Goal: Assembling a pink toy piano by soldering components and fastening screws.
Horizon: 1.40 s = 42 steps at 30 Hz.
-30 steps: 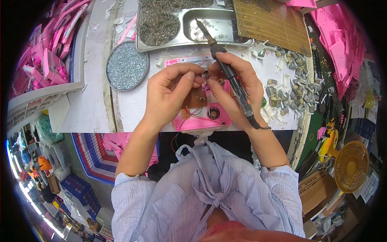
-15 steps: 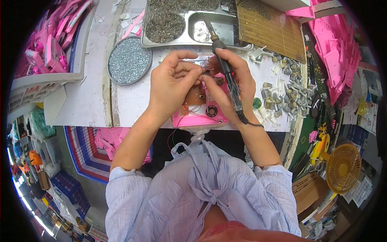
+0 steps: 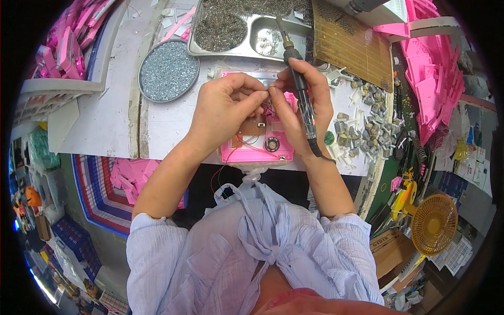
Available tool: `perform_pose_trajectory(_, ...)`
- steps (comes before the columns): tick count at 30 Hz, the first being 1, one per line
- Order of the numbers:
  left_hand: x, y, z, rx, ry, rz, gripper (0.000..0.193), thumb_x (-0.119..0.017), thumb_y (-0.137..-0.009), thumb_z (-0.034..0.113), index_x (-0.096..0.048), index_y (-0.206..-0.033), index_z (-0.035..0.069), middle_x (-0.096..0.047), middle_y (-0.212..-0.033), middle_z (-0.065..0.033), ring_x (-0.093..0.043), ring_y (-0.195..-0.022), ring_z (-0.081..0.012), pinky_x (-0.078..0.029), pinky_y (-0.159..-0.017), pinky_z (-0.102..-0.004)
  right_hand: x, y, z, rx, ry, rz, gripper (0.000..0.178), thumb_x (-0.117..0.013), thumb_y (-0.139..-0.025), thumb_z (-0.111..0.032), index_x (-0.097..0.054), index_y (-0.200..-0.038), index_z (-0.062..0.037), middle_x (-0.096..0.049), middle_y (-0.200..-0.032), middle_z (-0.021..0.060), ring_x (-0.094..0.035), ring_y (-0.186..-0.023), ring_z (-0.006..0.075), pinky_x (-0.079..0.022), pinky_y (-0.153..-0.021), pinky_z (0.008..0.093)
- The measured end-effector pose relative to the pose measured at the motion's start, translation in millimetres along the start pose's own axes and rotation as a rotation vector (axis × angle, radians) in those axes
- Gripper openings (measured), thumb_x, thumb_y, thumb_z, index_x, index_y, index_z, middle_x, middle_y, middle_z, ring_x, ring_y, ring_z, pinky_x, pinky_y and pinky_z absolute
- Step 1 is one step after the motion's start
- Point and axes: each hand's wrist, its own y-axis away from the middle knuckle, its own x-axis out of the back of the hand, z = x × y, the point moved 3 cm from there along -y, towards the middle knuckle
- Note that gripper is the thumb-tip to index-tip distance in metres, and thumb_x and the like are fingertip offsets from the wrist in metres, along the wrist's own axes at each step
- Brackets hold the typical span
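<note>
Over a pink plastic housing point(image 3: 239, 156), the fingertips of my two hands meet at thin wires. My left hand point(image 3: 231, 105) is closed in a pinch on a wire, most of it hidden by the fingers. My right hand point(image 3: 310, 100) has a black soldering iron point(image 3: 303, 97) lying across its palm, its metal tip pointing away from me and its cord trailing at the wrist. Its thumb and index finger also pinch near the wires. Inside the housing sit a brown circuit board point(image 3: 253, 126), a round black part point(image 3: 272, 144) and red wires.
A round dish point(image 3: 169, 98) of small silvery pieces stands left of my hands. Behind are a metal tray point(image 3: 252, 53) holding small metal parts and a brown board point(image 3: 349, 47). Small motors point(image 3: 367, 123) lie heaped at right. Pink parts fill a crate point(image 3: 102, 202) below the table and piles either side.
My fingertips have drawn closer together over the wires. The soldering iron's tip has shifted slightly right in the picture. The whole view has shifted a little.
</note>
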Motion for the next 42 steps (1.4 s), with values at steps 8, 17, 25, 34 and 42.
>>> perform_pose_trajectory(8,8.2,2.1,-0.4,-0.009,-0.157,-0.02,0.011,-0.072,-0.095,0.009,-0.073,-0.098,-0.002,-0.07,-0.084,-0.0017,-0.061,-0.066,-0.005,-0.049,-0.061,-0.0201,-1.5,8.9,11.7,0.012,0.043,0.0,0.047,-0.074,-0.082,0.007,-0.064,-0.126,-0.0061,-0.064,-0.098,0.0063,-0.066,-0.085,0.0152,-0.054,-0.076,0.028)
perform_pose_trajectory(17,4.7,0.8,-1.9,-0.388,-0.57,0.12,0.011,-0.08,-0.079,0.005,-0.072,-0.085,0.001,-0.057,-0.105,-0.008,-0.056,-0.084,-0.015,-0.047,-0.072,-0.0286,63.6,17.0,-9.3,0.152,0.211,0.033,0.042,-0.084,-0.079,0.001,-0.067,-0.118,0.0009,-0.066,-0.091,0.0084,-0.063,-0.078,0.0139,-0.05,-0.07,0.0251)
perform_pose_trajectory(25,1.4,5.0,0.9,-0.373,-0.55,0.134,0.009,-0.079,-0.081,0.006,-0.075,-0.088,0.001,-0.062,-0.094,-0.007,-0.064,-0.075,-0.0178,-0.053,-0.066,-0.0299,38.2,21.1,2.1,0.055,0.159,-0.051,0.046,-0.079,-0.08,0.005,-0.066,-0.123,-0.0041,-0.07,-0.101,0.0101,-0.07,-0.087,0.0176,-0.056,-0.076,0.0283)
perform_pose_trajectory(34,8.3,8.0,-7.8,-0.129,-0.243,0.081,0.012,-0.076,-0.09,0.008,-0.076,-0.098,-0.002,-0.074,-0.089,-0.0072,-0.067,-0.074,-0.0106,-0.055,-0.066,-0.0245,4.1,4.4,9.7,-0.033,-0.019,-0.065,0.05,-0.076,-0.083,0.007,-0.062,-0.129,-0.0051,-0.065,-0.097,0.0084,-0.069,-0.086,0.0157,-0.057,-0.077,0.0273)
perform_pose_trajectory(42,5.5,7.3,-11.5,-0.097,-0.203,0.072,0.006,-0.074,-0.091,0.004,-0.074,-0.093,-0.001,-0.068,-0.09,-0.0026,-0.062,-0.072,-0.0076,-0.051,-0.064,-0.0235,6.5,12.4,12.1,0.058,0.175,-0.067,0.049,-0.08,-0.079,0.005,-0.065,-0.124,-0.0053,-0.066,-0.096,0.0096,-0.067,-0.08,0.0207,-0.054,-0.071,0.0312)
